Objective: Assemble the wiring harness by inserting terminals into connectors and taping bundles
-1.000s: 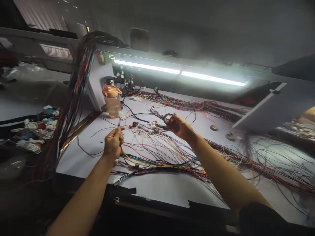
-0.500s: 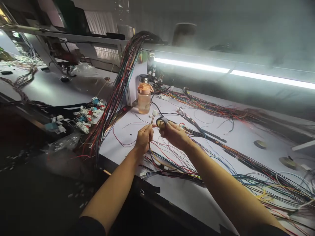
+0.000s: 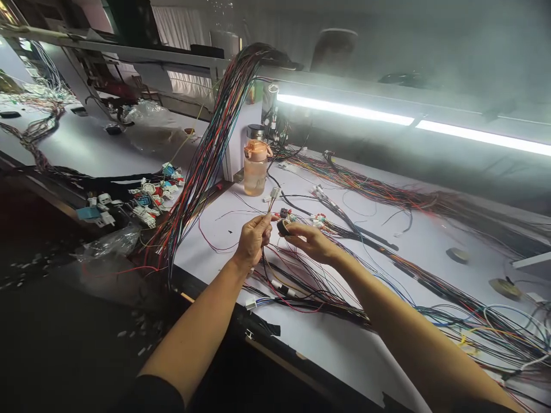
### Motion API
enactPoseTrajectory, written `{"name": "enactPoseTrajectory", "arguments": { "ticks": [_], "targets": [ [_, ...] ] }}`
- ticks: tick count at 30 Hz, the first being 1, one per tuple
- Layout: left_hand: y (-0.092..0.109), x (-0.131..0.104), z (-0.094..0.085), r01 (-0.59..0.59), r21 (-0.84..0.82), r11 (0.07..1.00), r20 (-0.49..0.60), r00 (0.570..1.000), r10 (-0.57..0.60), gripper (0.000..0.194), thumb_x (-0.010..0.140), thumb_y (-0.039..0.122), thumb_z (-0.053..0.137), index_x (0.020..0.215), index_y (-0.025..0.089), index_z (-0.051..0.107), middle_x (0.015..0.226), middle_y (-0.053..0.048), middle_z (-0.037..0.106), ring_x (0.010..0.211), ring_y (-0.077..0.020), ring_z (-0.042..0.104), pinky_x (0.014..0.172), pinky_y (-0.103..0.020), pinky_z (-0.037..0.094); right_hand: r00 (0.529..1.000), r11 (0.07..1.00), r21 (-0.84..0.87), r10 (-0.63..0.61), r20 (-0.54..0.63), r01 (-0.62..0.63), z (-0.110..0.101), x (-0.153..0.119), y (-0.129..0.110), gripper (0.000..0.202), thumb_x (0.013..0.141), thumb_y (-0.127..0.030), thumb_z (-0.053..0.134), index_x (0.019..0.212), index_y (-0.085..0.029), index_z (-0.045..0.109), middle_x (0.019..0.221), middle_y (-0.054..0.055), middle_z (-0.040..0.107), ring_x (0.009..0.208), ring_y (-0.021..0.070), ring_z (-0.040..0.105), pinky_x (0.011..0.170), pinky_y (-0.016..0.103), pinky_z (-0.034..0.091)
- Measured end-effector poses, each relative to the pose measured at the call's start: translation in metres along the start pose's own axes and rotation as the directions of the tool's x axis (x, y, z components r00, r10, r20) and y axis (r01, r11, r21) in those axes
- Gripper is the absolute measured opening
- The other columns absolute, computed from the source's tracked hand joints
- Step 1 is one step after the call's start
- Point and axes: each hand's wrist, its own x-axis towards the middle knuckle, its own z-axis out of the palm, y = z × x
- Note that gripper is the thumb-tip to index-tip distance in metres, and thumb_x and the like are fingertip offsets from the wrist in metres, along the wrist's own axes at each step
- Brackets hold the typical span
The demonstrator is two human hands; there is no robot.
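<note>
My left hand (image 3: pixel 255 238) is closed in a pinch on a few thin wires, and a white connector (image 3: pixel 275 193) sticks up above its fingers. Close beside it, my right hand (image 3: pixel 312 241) grips a small roll of black tape (image 3: pixel 283 228) between thumb and fingers. The roll is tilted with its edge toward the left hand. Behind the roll lies a dark connector (image 3: pixel 284 213). Below both hands, a wire bundle (image 3: pixel 301 275) of red, black and yellow strands spreads over the white table. A white plug (image 3: pixel 251 304) ends one bundle near the front edge.
An orange-lidded bottle (image 3: pixel 255 163) stands behind the hands. At left, a thick wire bunch (image 3: pixel 215 137) hangs over a rail. Two tape rolls (image 3: pixel 457 255) lie at right. A long harness (image 3: pixel 365 189) runs along the back under a lit tube (image 3: pixel 344 109).
The right hand has turned the tape roll from face-on to edge-on and lowered it slightly. The left hand keeps its pinch on the wires. The view has shifted a little.
</note>
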Motion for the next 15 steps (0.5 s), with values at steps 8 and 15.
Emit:
{"name": "enactPoseTrajectory", "arguments": {
  "ticks": [8,15],
  "targets": [
    [0.0032,-0.0034,0.0058,-0.020,0.077,0.997,0.003,1.000,0.020,0.034,0.070,0.041,0.075,0.088,0.012,0.071,0.054,0.007,0.033,0.045,-0.0032,0.025,0.042,-0.020,0.016,0.981,0.962,-0.202,-0.192,-0.021,0.184,0.0004,-0.0021,-0.0033,0.015,0.095,-0.027,0.050,0.100,-0.022,0.062,0.106,0.012,0.065,0.103,0.0210,0.058,0.090,0.042,0.048],
    [-0.0004,-0.0052,0.0054,-0.105,0.175,0.979,0.046,0.994,0.099,0.028,0.073,0.039,0.074,0.085,0.014,0.073,0.052,0.006,0.038,0.046,-0.0045,0.026,0.044,-0.022,0.020,0.978,0.956,-0.210,-0.207,0.013,0.205,-0.0027,-0.0048,-0.0024,0.014,0.095,-0.025,0.048,0.096,-0.021,0.062,0.101,0.011,0.064,0.097,0.0197,0.059,0.088,0.039,0.048]
  ]
}}
